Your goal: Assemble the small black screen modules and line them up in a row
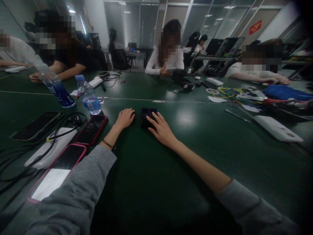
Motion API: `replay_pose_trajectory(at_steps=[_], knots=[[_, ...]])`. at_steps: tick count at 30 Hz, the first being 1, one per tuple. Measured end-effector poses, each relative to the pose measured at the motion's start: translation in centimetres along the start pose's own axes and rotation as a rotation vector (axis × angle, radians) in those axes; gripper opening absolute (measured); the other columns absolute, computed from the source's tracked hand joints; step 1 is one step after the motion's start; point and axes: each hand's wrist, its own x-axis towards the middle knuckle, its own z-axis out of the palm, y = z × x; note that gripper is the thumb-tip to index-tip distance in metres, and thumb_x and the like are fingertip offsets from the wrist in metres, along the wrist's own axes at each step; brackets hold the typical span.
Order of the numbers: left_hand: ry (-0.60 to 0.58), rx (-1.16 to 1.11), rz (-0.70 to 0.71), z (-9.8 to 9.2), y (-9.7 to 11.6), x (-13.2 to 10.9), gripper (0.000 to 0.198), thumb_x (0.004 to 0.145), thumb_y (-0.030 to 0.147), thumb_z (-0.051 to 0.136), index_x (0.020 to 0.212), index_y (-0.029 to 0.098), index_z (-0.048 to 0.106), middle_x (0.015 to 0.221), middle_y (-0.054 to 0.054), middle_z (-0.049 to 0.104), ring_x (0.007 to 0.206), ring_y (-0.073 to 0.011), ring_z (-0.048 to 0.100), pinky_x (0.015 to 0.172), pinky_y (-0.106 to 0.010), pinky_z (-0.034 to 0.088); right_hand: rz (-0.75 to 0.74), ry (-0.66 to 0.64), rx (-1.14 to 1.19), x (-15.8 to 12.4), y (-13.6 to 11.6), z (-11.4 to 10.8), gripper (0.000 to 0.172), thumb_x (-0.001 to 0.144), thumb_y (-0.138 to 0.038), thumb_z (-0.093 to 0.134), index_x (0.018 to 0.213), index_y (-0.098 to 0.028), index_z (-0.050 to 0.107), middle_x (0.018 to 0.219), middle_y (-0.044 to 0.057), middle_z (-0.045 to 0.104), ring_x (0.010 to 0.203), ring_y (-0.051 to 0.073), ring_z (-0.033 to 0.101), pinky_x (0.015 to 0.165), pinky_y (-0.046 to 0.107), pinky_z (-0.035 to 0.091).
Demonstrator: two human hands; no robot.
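Observation:
A small black box-like device (146, 122) with square panels on top rests on the green table in front of me. My right hand (161, 130) reaches over its right side, fingers spread and touching its top. To the left of the device, a short gap away, my left hand (125, 118) lies palm down on the table, fingers stretched out toward it. A dark patch shows under the left fingertips; I cannot tell whether it is a small thing or shadow. Left of that hand lies a red-edged phone (91, 130).
Two plastic bottles (90, 98) stand at left, near a pink-edged phone (58, 171), a white power bank (52, 147), a dark phone (37, 125) and black cables. Right are a wrench (237, 116), a white power strip (277, 128) and tangled wires (230, 92). Several people sit beyond.

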Motion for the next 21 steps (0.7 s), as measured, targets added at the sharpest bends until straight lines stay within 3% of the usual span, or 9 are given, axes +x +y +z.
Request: replay_pose_trajectory(at_steps=[4,9,21], knots=[[0.001,0.003,0.003,0.03,-0.04,-0.02,0.044,0.111,0.034,0.043,0.15,0.024,0.058,0.162,-0.01,0.054,0.151,-0.0297,0.047,0.126,-0.053,0.037,-0.002,0.01,0.032,0.05,0.1,-0.1,0.058,0.11,-0.037,0.052,0.165,-0.038,0.035,0.176,0.001,0.022,0.164,0.034,0.008,0.127,0.071,0.03],[0.003,0.002,0.005,-0.05,0.02,-0.11,0.045,0.111,0.034,0.041,0.15,0.02,0.058,0.162,-0.011,0.054,0.151,-0.0298,0.047,0.126,-0.051,0.036,-0.009,0.022,0.028,0.05,-0.12,-0.22,0.058,0.109,-0.036,0.055,0.164,-0.033,0.038,0.175,0.006,0.024,0.163,0.036,0.009,0.127,0.072,0.029],[0.009,0.001,0.002,-0.15,-0.03,-0.17,0.045,0.11,0.034,0.042,0.149,0.02,0.059,0.161,-0.011,0.055,0.151,-0.0295,0.048,0.125,-0.05,0.038,-0.026,0.007,0.05,0.05,-0.43,-0.56,0.06,0.106,-0.036,0.059,0.163,-0.032,0.041,0.174,0.006,0.025,0.163,0.038,0.011,0.125,0.075,0.03]])
